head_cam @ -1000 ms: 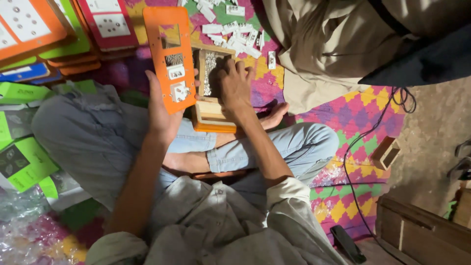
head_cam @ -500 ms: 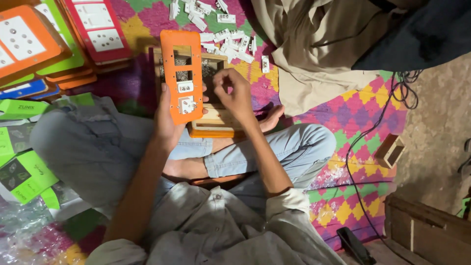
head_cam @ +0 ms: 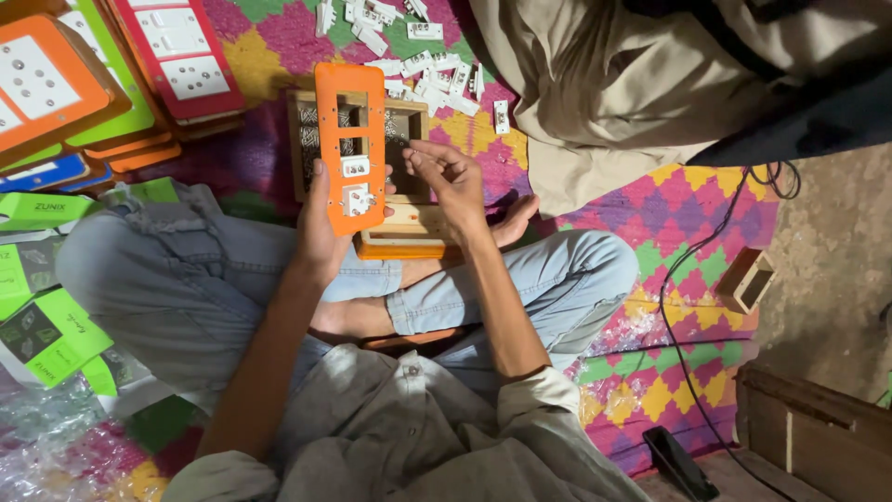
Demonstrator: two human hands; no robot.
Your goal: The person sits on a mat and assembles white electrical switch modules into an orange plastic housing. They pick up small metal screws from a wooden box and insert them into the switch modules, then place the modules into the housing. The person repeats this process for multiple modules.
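Note:
I sit cross-legged on a patterned mat. My left hand [head_cam: 324, 237] holds an orange switch plate [head_cam: 350, 139] upright; white switch parts are fitted in its lower openings and its upper openings are bare. My right hand [head_cam: 448, 178] hovers just right of the plate, fingers pinched together, perhaps on a small part too tiny to make out. Under both hands stands a wooden tray [head_cam: 413, 119] of small metal parts, with an orange-edged wooden box [head_cam: 404, 234] in front of it.
Stacks of orange, green and red switch boards [head_cam: 121, 65] lie at upper left. Loose white switch pieces [head_cam: 423, 65] are scattered beyond the tray. Another person in beige clothing [head_cam: 632, 84] sits at upper right. Green packets [head_cam: 42, 325] lie left, a black cable [head_cam: 683, 307] and wooden boxes [head_cam: 808, 432] right.
My left hand has brought the orange plate lower and nearer to me. My right hand has lifted off the tray and now pinches beside the plate.

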